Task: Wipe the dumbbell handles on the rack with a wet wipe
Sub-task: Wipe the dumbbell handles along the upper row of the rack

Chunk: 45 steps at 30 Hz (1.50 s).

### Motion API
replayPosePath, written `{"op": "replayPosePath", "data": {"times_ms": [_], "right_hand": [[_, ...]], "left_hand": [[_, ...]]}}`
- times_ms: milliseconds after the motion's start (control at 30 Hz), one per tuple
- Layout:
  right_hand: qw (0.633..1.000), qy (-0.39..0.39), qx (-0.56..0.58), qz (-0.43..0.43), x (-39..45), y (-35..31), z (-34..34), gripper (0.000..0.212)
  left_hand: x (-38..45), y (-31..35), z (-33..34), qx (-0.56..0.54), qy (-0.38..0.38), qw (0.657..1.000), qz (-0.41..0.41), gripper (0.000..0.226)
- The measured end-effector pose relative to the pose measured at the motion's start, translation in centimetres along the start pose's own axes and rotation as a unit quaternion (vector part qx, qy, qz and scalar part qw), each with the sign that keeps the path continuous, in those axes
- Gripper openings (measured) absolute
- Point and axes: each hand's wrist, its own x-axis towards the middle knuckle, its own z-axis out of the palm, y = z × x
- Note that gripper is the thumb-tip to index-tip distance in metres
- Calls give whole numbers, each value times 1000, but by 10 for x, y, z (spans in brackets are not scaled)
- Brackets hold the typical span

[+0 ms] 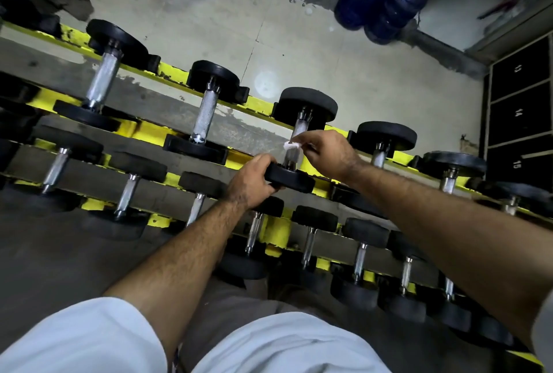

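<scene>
Looking down through the head camera, you have your right hand (327,154) pinching a small white wet wipe (291,145) against the chrome handle (294,145) of a dumbbell (299,139) on the top tier of the yellow rack (149,130). The fingers are curled together round the wipe, which hides most of it; only a crumpled corner shows. Your left hand (254,181) grips the near black weight plate (288,178) of that same dumbbell, fingers wrapped over its edge. The lower end of the handle is dark and hard to make out between your two hands. Your forearms cover parts of the lower tiers, where smaller dumbbells sit in rows. The far left dumbbells fade into shadow and are cut off by the frame edge. Beyond the rack, blue water jugs (380,4) stand on the concrete floor (299,52), and dark numbered lockers (519,109) sit at right.
</scene>
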Motion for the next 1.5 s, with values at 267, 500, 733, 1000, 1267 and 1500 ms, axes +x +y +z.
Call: {"op": "replayPosePath", "data": {"times_ms": [267, 500, 733, 1000, 1267, 1500], "right_hand": [[999, 4, -25, -39, -10, 18, -14, 38], [999, 39, -11, -28, -18, 41, -19, 39], [997, 58, 40, -17, -16, 48, -19, 37], [996, 50, 69, -8, -19, 45, -3, 33], [993, 89, 73, -33, -12, 45, -3, 40], [990, 98, 31, -102, 7, 43, 4, 38]], "left_hand": [[3, 6, 7, 137, 33, 986, 94, 38], [3, 47, 6, 359, 45, 917, 166, 43], [-1, 76, 15, 452, 8, 876, 165, 35], [-7, 83, 15, 499, -53, 856, 124, 44], [-14, 99, 33, 506, -50, 857, 81, 48], [-17, 88, 27, 377, 10, 924, 65, 49]]}}
